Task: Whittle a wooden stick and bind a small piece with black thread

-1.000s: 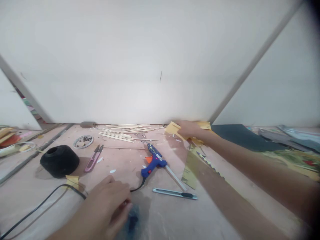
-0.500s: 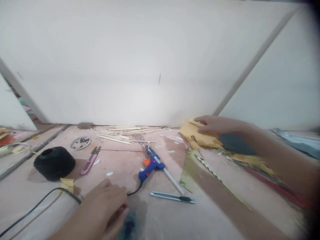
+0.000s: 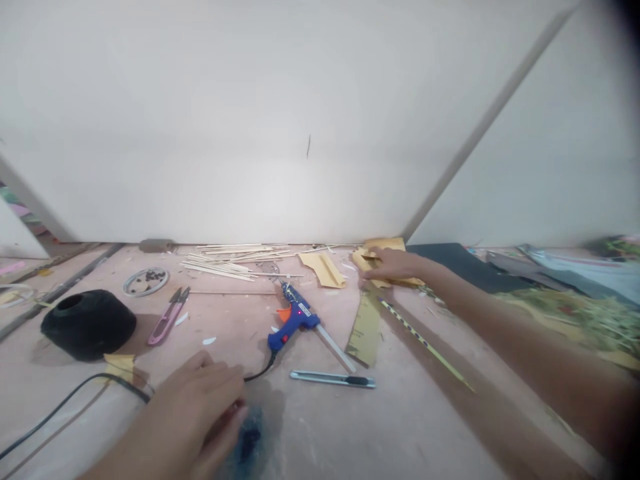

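Note:
At the lower left, my left hand (image 3: 200, 407) hovers over or rests on the floor beside the glue gun's cord. Its fingers are curled in, and what they hold, if anything, is hidden. My right hand (image 3: 393, 263) reaches to the back, thumb and fingers closed around yellow paper pieces (image 3: 395, 245). A separate yellow folded paper piece (image 3: 324, 269) lies left of it. Between the hands is a blue glue gun (image 3: 296, 319) with a glue stick in its back. A ruler (image 3: 366, 327) and a patterned pencil (image 3: 425, 341) lie below my right hand.
A utility knife (image 3: 333, 379) lies in front of the glue gun. Thin wooden sticks (image 3: 225, 268) spread along the white board (image 3: 240, 133). Pink thread snips (image 3: 169, 317), a black thread cone (image 3: 89, 325) and a round lid with dark bits (image 3: 146, 282) stand left. Dried scraps (image 3: 565, 317) lie right.
A yellow paper piece now lies apart, left of the pile. My right hand has shifted slightly among the yellow pieces. The view has turned a little to the right; my left hand stays curled.

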Action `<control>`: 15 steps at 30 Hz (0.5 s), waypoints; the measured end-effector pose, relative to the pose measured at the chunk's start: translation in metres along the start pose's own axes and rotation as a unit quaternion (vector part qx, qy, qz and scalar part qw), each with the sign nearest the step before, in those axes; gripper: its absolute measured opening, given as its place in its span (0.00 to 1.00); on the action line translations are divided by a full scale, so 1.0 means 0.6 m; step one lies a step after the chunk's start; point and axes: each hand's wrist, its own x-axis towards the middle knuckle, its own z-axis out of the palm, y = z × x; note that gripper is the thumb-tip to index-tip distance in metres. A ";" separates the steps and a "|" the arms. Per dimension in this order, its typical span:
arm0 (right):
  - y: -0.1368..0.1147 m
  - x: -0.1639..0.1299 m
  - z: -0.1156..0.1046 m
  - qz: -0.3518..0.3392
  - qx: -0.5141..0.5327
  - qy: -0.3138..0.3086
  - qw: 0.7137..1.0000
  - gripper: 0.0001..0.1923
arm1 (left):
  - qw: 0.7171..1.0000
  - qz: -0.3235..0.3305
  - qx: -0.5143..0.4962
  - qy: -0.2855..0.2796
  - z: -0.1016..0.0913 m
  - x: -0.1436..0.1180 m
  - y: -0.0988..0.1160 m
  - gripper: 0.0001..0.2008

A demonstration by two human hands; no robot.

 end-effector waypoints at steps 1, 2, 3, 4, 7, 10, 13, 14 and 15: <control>-0.001 -0.004 0.005 0.018 -0.003 -0.010 1.000 0.41 | 1.000 -0.002 -0.002 -0.001 -0.001 0.000 0.001 0.10; -0.003 -0.008 0.008 0.033 -0.009 -0.014 0.999 0.38 | 1.000 -0.004 -0.004 -0.004 -0.003 0.000 0.003 0.10; -0.005 -0.012 0.009 0.044 -0.015 -0.012 0.999 0.33 | 1.000 -0.005 -0.005 -0.007 -0.004 0.000 0.004 0.10; -0.006 -0.015 0.010 0.053 -0.023 -0.007 0.998 0.29 | 1.000 -0.007 -0.005 -0.011 -0.005 0.000 0.005 0.10; -0.008 -0.020 0.005 0.064 -0.045 0.011 0.997 0.20 | 1.000 -0.012 -0.003 -0.015 -0.005 -0.001 0.005 0.10; -0.004 -0.023 -0.012 0.068 -0.064 0.040 0.995 0.18 | 1.000 -0.015 -0.002 -0.009 -0.002 -0.003 0.003 0.10; 0.001 -0.027 -0.042 0.073 -0.075 0.082 0.991 0.16 | 1.000 -0.016 -0.004 -0.006 0.002 -0.004 0.001 0.10; 0.001 -0.028 -0.054 0.073 -0.075 0.099 0.990 0.15 | 1.000 -0.018 -0.004 -0.007 0.003 -0.005 0.001 0.10; -0.001 -0.030 -0.066 0.070 -0.074 0.116 0.988 0.14 | 1.000 -0.017 -0.005 -0.008 0.003 -0.005 0.001 0.11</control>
